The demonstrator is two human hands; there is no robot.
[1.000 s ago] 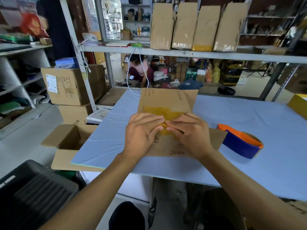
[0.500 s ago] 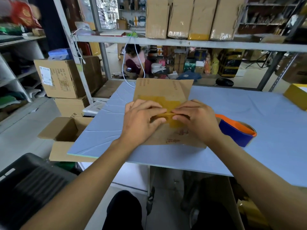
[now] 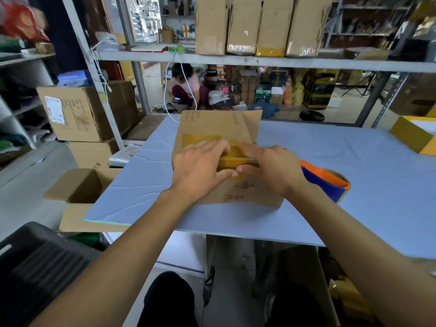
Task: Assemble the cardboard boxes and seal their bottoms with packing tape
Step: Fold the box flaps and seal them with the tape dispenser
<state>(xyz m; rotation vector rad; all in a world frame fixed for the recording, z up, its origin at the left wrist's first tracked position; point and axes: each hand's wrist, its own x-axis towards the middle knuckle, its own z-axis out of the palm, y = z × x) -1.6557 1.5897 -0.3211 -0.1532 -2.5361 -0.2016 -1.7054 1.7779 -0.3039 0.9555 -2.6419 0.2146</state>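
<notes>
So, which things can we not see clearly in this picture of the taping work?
- Head view: the box middle seam, covered by the left hand and right hand.
- The right hand's fingers are motion-blurred, so their contact with the yellow tape is unclear.
- The tape dispenser is partly behind the right wrist.
- Red print on the box is too small to read.

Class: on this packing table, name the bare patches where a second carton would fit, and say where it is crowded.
Bare: the blue table right of the cardboard box and beyond the tape dispenser, up to the yellow box; also the strip left of the cardboard box. Crowded: the middle, where the left hand and right hand press the box, dispenser alongside.
</notes>
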